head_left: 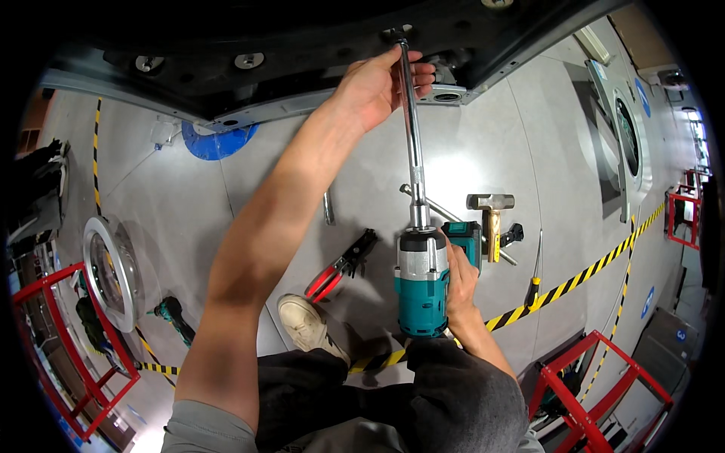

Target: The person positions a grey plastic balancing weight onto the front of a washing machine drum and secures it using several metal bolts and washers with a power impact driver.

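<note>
My right hand [461,287] is wrapped around the handle of a teal and silver cordless impact wrench [423,291], whose battery [464,240] shows beyond the fingers. From its nose a long chrome extension bar [413,128] runs away from me. My left hand [375,87] steadies the bar close to its far end, thumb on one side and fingers curled behind. The bar's tip meets a fastener [400,32] in the dark underside of a large black machine body [317,75]. More bolts with washers, such as one bolt [249,60], sit to the left.
On the grey floor lie red-handled pliers [336,270], a hammer [492,219], a yellow-handled screwdriver [535,275] and metal bars. A round door ring [110,264] and red metal frames [604,377] stand around. A white panel with a round opening [623,136] is at right. Striped tape [581,283] crosses the floor.
</note>
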Available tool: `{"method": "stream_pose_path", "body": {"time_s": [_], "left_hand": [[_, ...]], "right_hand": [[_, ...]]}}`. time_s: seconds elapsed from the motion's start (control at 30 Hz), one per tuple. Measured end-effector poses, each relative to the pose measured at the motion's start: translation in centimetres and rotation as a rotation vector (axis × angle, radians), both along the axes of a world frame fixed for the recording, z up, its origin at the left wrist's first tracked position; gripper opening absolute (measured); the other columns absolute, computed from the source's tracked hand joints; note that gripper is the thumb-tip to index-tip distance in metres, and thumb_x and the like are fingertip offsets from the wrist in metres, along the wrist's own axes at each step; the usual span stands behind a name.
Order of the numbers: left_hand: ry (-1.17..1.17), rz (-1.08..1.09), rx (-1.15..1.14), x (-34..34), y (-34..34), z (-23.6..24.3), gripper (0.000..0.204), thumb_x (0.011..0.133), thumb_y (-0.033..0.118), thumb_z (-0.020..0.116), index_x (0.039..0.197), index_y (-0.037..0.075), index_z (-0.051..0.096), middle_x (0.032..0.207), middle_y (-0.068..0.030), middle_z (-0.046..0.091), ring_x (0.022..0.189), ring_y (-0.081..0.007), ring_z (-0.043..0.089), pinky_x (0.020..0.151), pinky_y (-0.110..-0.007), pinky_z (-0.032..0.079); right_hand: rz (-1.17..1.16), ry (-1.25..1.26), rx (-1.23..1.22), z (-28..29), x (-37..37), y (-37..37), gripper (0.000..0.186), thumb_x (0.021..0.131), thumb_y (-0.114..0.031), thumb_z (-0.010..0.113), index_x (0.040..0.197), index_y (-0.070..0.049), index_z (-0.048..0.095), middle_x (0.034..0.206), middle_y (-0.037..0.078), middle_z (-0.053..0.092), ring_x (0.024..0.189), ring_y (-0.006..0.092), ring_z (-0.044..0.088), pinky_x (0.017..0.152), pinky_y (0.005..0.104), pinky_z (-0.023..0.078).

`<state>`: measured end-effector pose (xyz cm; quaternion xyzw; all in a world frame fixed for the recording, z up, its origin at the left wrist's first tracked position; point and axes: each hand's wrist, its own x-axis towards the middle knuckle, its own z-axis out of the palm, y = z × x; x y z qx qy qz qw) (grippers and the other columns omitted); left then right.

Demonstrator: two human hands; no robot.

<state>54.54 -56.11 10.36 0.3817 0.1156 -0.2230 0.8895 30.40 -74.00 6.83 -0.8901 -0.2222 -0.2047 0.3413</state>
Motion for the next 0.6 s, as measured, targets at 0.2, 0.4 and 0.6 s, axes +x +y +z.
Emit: {"method": "stream_pose_path", "body": {"time_s": [0.2, 0.4, 0.6], "left_hand": [[-0.008, -0.016, 0.036, -0.2, 0.3, 0.0, 0.038, 0.102, 0.025, 0.037, 0.117, -0.005, 0.054, 0.108, -0.0180, 0.061, 0.096, -0.0249, 0.061, 0.087, -0.036, 0.053], [-0.014, -0.020, 0.031, 0.0, 0.2, 0.0, 0.036, 0.101, 0.024, 0.039, 0.116, -0.005, 0.054, 0.109, -0.0176, 0.061, 0.096, -0.0239, 0.061, 0.085, -0.036, 0.053], [-0.010, -0.018, 0.099, -0.9, 0.1, 0.2, 0.031, 0.100, 0.022, 0.042, 0.112, -0.004, 0.056, 0.110, -0.0178, 0.062, 0.094, -0.0234, 0.062, 0.084, -0.035, 0.053]], "right_hand": [[-0.018, 0.129, -0.078, 1.1, -0.2, -0.3, 0.061, 0.067, -0.005, 0.073, 0.122, 0.008, 0.051, 0.091, 0.016, 0.063, 0.068, 0.0221, 0.061, 0.053, 0.0304, 0.049], [0.009, 0.126, -0.018, -0.2, -0.4, -0.9, 0.062, 0.069, -0.006, 0.072, 0.124, 0.008, 0.048, 0.107, 0.021, 0.063, 0.076, 0.0261, 0.064, 0.061, 0.0325, 0.054], [-0.004, 0.135, -0.039, -1.1, -1.2, -2.4, 0.062, 0.069, -0.009, 0.073, 0.123, 0.009, 0.049, 0.118, 0.024, 0.060, 0.083, 0.0295, 0.065, 0.067, 0.0347, 0.055]]}}
